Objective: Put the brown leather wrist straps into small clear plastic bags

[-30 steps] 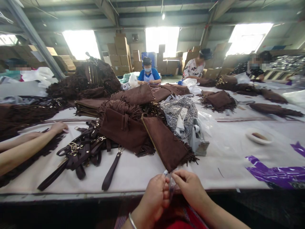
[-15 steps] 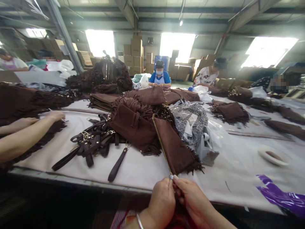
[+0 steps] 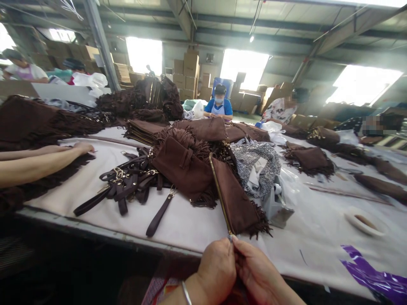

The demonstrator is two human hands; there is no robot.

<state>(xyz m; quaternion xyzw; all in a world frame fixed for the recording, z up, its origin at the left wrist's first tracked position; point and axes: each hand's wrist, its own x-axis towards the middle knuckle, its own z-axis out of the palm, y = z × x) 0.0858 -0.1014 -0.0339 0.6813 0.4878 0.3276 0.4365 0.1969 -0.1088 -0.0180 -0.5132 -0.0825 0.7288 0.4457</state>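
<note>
Near pouch [image 3: 238, 197] shows brown, gold zip [image 3: 220, 195] | left straps [image 3: 121, 206] run darker | bundle [image 3: 249, 154] speckles black-and-white | right, purple plastic [image 3: 375, 274]!

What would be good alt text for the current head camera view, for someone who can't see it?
A person's left hand and right hand meet at the near corner of a brown fringed pouch on a cloth-covered table. Dark straps lie to the left, more brown pouches are piled behind, and a co-worker in blue is across the table.
</note>
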